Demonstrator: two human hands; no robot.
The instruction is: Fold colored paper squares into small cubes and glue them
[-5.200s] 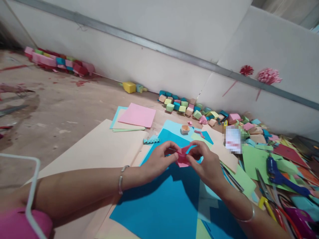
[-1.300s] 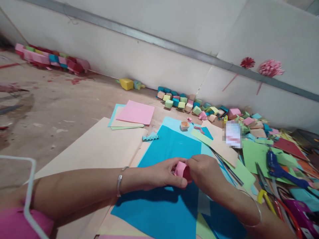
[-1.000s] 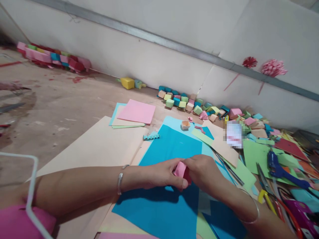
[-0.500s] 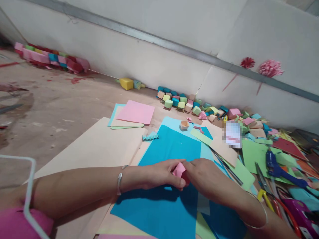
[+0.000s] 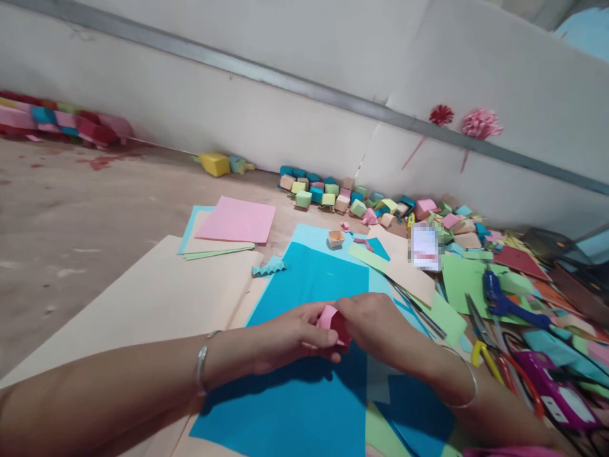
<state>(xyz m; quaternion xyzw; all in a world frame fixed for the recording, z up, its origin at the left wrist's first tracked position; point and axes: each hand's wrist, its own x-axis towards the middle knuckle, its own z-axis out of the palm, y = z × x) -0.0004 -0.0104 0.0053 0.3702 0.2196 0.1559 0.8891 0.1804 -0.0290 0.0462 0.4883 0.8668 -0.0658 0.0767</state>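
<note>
A small folded pink paper box (image 5: pixel 328 316) is between my hands, above a large blue paper sheet (image 5: pixel 295 406). My left hand (image 5: pixel 297 330) grips the box from the left, thumb along its near side and fingers behind it. Against its right side, my right hand (image 5: pixel 380 320) is bent over with its fingers curled at the box; the fingertips are mostly hidden. Beyond the hands stand a small peach paper box (image 5: pixel 335 238) and a zigzag-folded light blue strip (image 5: pixel 269 267).
Pink sheets (image 5: pixel 238 219) lie stacked at the back left. Several small paper boxes (image 5: pixel 328 199) line the wall. At the right are scissors (image 5: pixel 480 320), a blue glue gun (image 5: pixel 497 298), a purple power strip (image 5: pixel 554 387) and green paper (image 5: pixel 461 285).
The view has turned right, so everything sits further left. Both hands stay at the pink paper box, whose opening now faces me somewhat more.
</note>
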